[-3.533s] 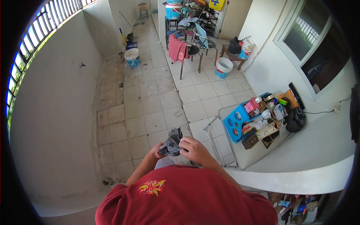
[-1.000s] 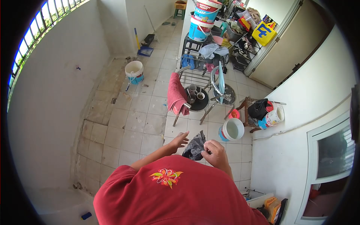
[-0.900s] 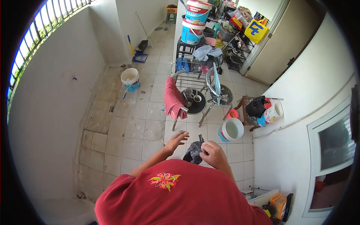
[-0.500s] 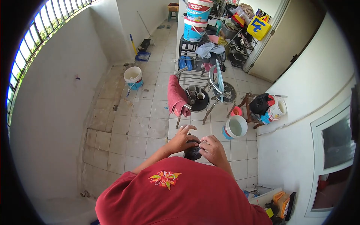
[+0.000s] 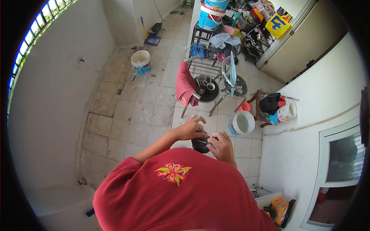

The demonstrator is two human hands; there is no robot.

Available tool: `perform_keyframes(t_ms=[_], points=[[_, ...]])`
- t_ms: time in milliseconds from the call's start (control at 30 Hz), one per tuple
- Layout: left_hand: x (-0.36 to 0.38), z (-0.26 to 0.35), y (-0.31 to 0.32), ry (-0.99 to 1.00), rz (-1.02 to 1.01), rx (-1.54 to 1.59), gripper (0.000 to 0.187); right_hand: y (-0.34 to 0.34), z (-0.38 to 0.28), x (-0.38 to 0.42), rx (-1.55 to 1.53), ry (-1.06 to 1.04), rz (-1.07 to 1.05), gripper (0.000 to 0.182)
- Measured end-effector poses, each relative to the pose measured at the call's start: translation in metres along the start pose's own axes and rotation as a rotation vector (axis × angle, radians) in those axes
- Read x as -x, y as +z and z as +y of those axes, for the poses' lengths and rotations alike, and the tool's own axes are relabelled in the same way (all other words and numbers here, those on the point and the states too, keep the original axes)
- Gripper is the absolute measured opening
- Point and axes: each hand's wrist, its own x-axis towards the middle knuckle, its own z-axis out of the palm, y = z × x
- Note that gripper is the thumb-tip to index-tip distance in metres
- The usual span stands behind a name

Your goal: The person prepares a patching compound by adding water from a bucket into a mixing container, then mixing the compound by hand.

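While both hands are close together at the blk plastic bag (image 5: 200, 146), just beyond the red T-shirt (image 5: 181, 192), the R hand (image 5: 221, 145) pinches its top edge on the right; the L hand (image 5: 189, 129) touches the top from the left, one finger raised, but can't tell if it grips. Farther off, a red towel (image 5: 185, 84) hangs on a metal chair (image 5: 208, 96) w/ cups (image 5: 210, 86) on its seat. To the right, a white-and-blue bucket (image 5: 242, 123) stands on the floor tiles (image 5: 150, 115), nr a wooden stool (image 5: 263, 114) w/ a tilted pail (image 5: 287, 111). Far left: a paint bucket (image 5: 141, 61) & blue dustpan (image 5: 152, 41)
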Motion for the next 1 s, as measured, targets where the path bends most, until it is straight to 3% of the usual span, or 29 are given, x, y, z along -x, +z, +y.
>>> perform_keyframes(t_ms=[133,300,567,667,767,933,1000], points=[[-0.002,-0.010,0.006,-0.086,-0.119,-0.006,0.025,0.003,-0.009,0.000,-0.007,-0.001,0.001,0.018],[-0.004,-0.017,0.004,0.035,-0.225,0.100,0.017,0.012,-0.008,0.005,0.011,0.008,0.007,0.017],[-0.012,-0.017,-0.009,0.074,-0.040,-0.065,0.007,0.009,-0.007,0.011,0.018,0.055,0.042,0.016],[-0.015,-0.027,-0.017,0.035,0.138,-0.116,0.008,0.010,-0.003,0.020,0.020,0.080,0.063,0.016],[-0.018,-0.030,-0.029,0.085,0.227,-0.180,0.009,0.006,0.000,0.031,0.032,0.142,0.081,0.016],[-0.018,-0.052,-0.046,0.005,0.292,-0.208,0.011,-0.007,0.012,0.059,-0.015,0.333,0.174,0.014],[-0.018,-0.047,-0.047,-0.005,0.101,0.207,0.011,-0.007,0.018,0.063,0.005,0.351,0.203,0.014]])
